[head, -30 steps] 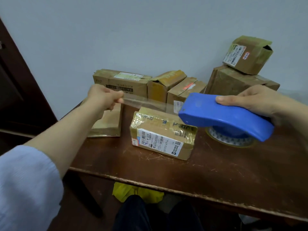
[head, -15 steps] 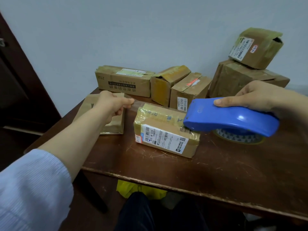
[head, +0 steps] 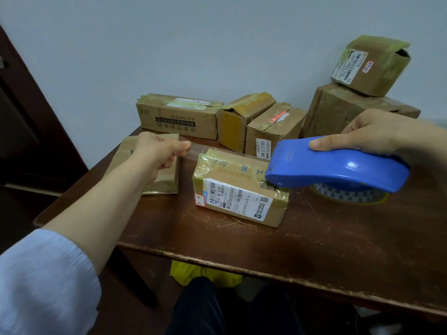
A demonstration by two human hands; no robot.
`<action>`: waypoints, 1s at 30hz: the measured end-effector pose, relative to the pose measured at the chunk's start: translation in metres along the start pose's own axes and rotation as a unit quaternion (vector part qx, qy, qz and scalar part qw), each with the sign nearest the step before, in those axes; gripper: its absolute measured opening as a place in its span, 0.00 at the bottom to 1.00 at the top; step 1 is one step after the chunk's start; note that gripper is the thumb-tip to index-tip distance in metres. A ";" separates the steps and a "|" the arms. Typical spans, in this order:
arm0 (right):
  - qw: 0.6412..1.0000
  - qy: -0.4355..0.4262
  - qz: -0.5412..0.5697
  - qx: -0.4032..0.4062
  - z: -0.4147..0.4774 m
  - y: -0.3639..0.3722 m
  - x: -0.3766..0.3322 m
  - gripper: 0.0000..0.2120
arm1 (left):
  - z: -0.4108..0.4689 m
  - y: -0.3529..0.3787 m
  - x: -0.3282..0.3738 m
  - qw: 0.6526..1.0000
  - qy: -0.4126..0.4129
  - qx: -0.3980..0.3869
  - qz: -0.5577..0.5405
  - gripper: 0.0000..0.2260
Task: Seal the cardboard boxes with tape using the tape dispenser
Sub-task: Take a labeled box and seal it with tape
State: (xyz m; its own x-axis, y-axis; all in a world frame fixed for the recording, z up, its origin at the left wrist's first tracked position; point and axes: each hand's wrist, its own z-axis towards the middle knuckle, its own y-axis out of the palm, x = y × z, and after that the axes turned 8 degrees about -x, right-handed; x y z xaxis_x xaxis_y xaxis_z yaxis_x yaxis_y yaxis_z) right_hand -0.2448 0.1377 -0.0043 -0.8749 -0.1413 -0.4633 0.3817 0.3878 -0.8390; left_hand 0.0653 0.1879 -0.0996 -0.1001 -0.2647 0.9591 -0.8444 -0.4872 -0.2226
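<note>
The right hand grips the blue tape dispenser, which lies lengthwise left-right with its nose pointing left over the labelled cardboard box on the bench. The left hand pinches the clear tape stretched leftward.

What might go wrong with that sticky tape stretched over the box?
The clear tape is stretched between the left hand and the blue tape dispenser, so it might twist and stick to itself. It may also land crooked on the labelled box, or catch the flat package lying under the left hand.
</note>
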 end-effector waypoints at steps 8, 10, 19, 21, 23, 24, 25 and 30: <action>1.000 0.003 -0.019 -0.007 0.002 0.002 -0.003 0.43 | -0.001 0.005 -0.005 1.000 -0.006 -0.002 0.030 0.07; 1.000 0.006 -0.022 -0.006 0.003 0.002 -0.002 0.43 | 0.002 0.006 -0.008 0.999 -0.010 -0.016 0.035 0.07; 0.999 0.001 -0.047 -0.023 0.012 0.008 0.002 0.43 | 0.003 0.018 -0.028 0.992 0.016 0.015 0.126 0.11; 0.999 -0.001 -0.048 -0.021 0.013 0.009 0.003 0.40 | 0.006 0.022 -0.035 0.989 0.026 0.012 0.143 0.12; 0.999 0.000 -0.048 -0.024 0.014 0.010 0.005 0.38 | 0.009 0.025 -0.040 0.986 0.019 0.012 0.168 0.13; 0.998 0.001 -0.049 -0.026 0.015 0.010 0.005 0.38 | 0.012 0.026 -0.042 0.984 0.014 0.007 0.175 0.12; 0.998 0.002 -0.049 -0.028 0.016 0.010 0.006 0.39 | 0.013 0.027 -0.043 0.984 0.012 0.000 0.177 0.11; 0.999 0.005 -0.040 -0.031 0.023 0.010 0.010 0.43 | 0.012 0.031 -0.042 0.980 -0.020 -0.047 0.195 0.11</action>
State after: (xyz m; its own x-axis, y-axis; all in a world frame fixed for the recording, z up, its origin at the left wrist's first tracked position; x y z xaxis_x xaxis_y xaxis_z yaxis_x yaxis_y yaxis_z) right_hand -0.2431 0.1195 -0.0241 -0.9046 -0.1657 -0.3927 0.2918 0.4309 -0.8539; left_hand 0.0492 0.1735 -0.1488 -0.4045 -0.4492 0.7966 -0.7916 -0.2642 -0.5510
